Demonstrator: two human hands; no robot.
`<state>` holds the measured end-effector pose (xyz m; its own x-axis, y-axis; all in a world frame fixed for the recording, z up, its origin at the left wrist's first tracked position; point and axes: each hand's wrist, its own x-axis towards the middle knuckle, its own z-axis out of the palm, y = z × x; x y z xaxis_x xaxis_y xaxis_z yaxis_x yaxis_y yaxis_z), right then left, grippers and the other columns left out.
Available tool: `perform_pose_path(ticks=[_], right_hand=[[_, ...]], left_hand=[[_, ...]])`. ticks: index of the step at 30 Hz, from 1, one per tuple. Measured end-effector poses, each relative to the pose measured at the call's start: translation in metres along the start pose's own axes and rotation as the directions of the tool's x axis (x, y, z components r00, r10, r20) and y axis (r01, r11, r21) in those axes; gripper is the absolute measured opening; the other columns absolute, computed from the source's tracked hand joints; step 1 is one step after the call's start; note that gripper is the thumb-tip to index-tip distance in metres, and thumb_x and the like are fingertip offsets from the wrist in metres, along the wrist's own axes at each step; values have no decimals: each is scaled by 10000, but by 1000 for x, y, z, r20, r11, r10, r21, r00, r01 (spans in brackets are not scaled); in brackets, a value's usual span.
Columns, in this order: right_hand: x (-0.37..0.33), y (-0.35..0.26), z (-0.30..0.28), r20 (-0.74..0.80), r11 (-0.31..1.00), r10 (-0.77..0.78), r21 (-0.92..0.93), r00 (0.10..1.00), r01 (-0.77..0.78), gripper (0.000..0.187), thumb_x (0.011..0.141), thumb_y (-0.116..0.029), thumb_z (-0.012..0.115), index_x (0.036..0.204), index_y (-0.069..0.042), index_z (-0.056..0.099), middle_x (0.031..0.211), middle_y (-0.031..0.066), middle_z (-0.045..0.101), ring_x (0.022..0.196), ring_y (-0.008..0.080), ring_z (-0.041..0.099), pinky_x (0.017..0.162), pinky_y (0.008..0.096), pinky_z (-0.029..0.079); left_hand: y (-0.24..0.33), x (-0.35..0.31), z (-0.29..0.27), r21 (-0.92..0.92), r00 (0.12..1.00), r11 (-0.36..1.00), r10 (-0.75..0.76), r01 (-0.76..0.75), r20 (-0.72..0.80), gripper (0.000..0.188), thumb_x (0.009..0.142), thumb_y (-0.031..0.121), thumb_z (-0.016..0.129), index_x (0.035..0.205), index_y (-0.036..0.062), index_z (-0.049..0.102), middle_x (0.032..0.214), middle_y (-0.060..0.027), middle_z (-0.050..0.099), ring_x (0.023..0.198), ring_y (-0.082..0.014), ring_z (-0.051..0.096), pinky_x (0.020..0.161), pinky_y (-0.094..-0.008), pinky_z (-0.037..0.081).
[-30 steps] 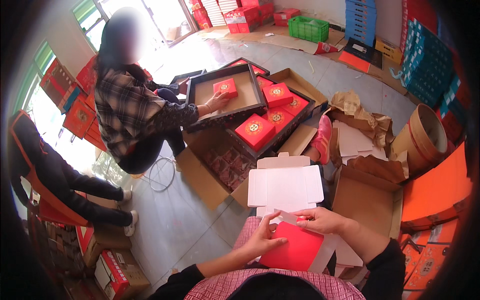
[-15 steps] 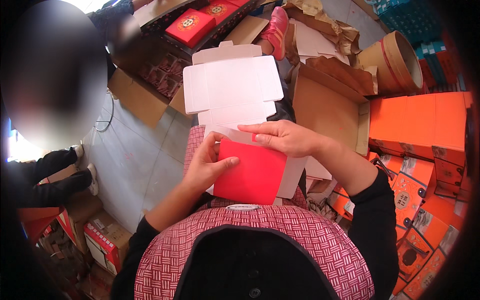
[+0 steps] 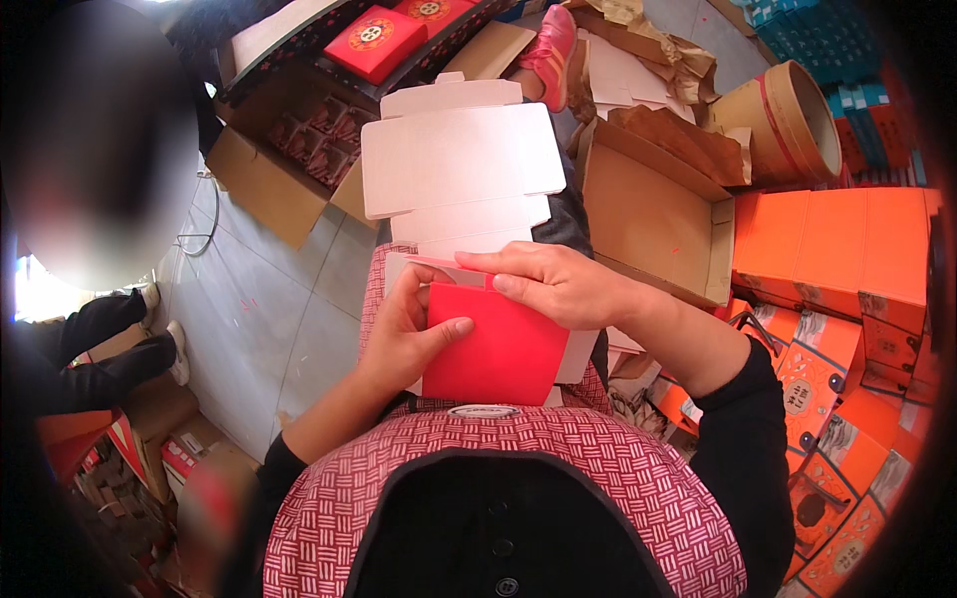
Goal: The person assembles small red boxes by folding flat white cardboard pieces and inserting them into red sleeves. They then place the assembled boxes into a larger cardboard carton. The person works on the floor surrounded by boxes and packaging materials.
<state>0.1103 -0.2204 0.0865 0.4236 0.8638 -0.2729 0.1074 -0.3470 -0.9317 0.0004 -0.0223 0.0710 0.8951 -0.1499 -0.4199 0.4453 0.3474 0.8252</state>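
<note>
A cardboard box blank, white inside (image 3: pixel 459 154) and red outside, lies across my lap. Its far part is flat, with scored creases and cut flaps. At the near end a red panel (image 3: pixel 498 349) stands folded up. My left hand (image 3: pixel 409 324) grips that panel at its left edge, thumb on the red face and fingers behind. My right hand (image 3: pixel 548 284) pinches a narrow red flap along the panel's top edge, its fingers stretched along the fold. White cardboard shows behind the panel on the right.
An open brown carton (image 3: pixel 648 214) lies to the right of my leg. Orange boxes (image 3: pixel 827 244) are stacked at right, below a round brown drum (image 3: pixel 788 130). Ahead stand red boxes (image 3: pixel 374 45) and a carton of small wrapped packs (image 3: pixel 324 140). Another person is at left.
My right hand has shifted slightly left along the panel's top, and the red flap under it now tilts more into view. My left hand keeps its grip on the edge.
</note>
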Motion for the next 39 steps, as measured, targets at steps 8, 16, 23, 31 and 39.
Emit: perform_pose_path(ticks=[8,16,23,31,39], right_hand=[[-3,3,7,9,999,-44,20,999,44,413,966,-183,420,1374,-123,443,965,108,533,928,217,518,890,319,400],[-11,-5,-7,64,993,-81,96,995,75,417,968,-184,430,1372,-83,432,1246,142,514,1163,248,482,996,327,353],[-16,-5,-19,63,991,-87,111,994,80,388,959,-175,465,1328,-56,484,1319,154,492,1203,247,482,1004,331,362],[-16,-7,-12,8,968,-43,246,999,40,346,924,-97,524,1264,-43,551,1262,140,548,1166,228,513,990,327,386],[-15,-8,-13,23,981,-80,179,997,75,355,882,-77,549,1236,-69,578,1228,157,574,1116,247,554,964,319,407]], left_hand=[[4,-3,7,-98,988,985,-145,140,-47,335,858,77,641,1157,5,507,1048,-123,628,942,-158,614,798,-280,518],[8,2,4,-64,981,984,-174,169,-89,231,862,152,659,1034,-3,658,925,-92,683,820,-147,650,726,-274,537],[10,7,3,-60,989,991,-126,121,-80,235,861,141,659,1042,-8,657,920,-93,684,808,-143,651,724,-270,536],[12,6,2,-78,993,992,-107,103,-48,217,870,126,646,1037,-13,658,922,-87,685,825,-141,649,737,-268,534],[6,5,-3,-64,998,996,-57,55,-41,220,867,118,650,1046,-9,656,939,-84,684,833,-140,648,735,-271,536]])
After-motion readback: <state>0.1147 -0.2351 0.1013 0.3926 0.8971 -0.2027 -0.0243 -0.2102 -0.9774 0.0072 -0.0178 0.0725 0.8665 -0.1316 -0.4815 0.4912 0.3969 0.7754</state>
